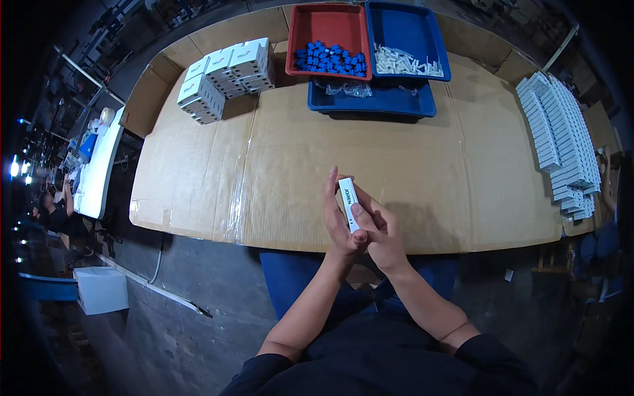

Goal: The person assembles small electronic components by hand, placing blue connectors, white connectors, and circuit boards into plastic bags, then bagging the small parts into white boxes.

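Over the near middle edge of the cardboard-covered table [356, 158], my right hand [383, 241] grips a small, narrow white casing [347, 198] with dark lettering on its upper face. The right thumb presses on that face, and the other fingers go behind it, partly hidden. My left hand [339, 221] stands upright along the casing's left side. Its fingers are stretched out, and its thumb lies by the casing's lower end. The casing is held tilted, its far end pointing away from me. What kind of device it is, I cannot make out.
A red tray [290, 39] of blue plastic pieces and a blue tray [441, 39] of white pieces stand at the back, above another blue tray [370, 111]. White boxes [201, 96] are stacked back left. Rows of white casings [558, 138] line the right side.
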A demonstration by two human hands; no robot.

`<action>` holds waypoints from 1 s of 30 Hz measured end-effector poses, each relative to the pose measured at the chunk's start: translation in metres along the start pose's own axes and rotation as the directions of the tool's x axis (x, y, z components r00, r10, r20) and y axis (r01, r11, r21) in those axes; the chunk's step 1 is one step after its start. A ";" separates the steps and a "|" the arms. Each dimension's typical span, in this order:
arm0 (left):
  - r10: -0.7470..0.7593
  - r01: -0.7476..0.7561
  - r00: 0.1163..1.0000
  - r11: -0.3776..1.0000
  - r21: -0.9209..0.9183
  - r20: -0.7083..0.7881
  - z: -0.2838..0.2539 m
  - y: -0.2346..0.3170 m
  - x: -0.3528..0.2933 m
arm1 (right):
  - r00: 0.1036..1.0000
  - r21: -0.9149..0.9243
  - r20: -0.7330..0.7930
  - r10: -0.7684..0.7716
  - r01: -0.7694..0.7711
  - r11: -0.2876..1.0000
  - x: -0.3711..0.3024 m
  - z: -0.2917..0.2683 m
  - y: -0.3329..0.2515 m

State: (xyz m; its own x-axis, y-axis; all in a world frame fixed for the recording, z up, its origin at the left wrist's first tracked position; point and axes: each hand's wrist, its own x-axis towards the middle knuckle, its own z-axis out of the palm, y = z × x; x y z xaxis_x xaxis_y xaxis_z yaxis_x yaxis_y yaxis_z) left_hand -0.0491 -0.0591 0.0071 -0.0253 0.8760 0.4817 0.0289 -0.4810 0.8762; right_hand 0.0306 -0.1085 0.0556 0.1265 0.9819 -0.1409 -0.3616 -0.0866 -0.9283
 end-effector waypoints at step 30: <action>0.108 -0.116 0.987 0.991 -0.062 -0.122 0.005 -0.008 -0.014 | 0.978 -0.443 -0.015 -0.206 0.179 0.879 -0.019 0.004 -0.001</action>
State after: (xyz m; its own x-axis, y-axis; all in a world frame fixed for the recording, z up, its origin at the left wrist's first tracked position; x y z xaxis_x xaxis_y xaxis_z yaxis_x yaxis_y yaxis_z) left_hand -0.0442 -0.0676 -0.0070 -0.1433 0.8078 0.5717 -0.0302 -0.5810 0.8134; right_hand 0.0246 -0.1261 0.0608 0.2118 0.9761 0.0487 0.1138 0.0248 -0.9932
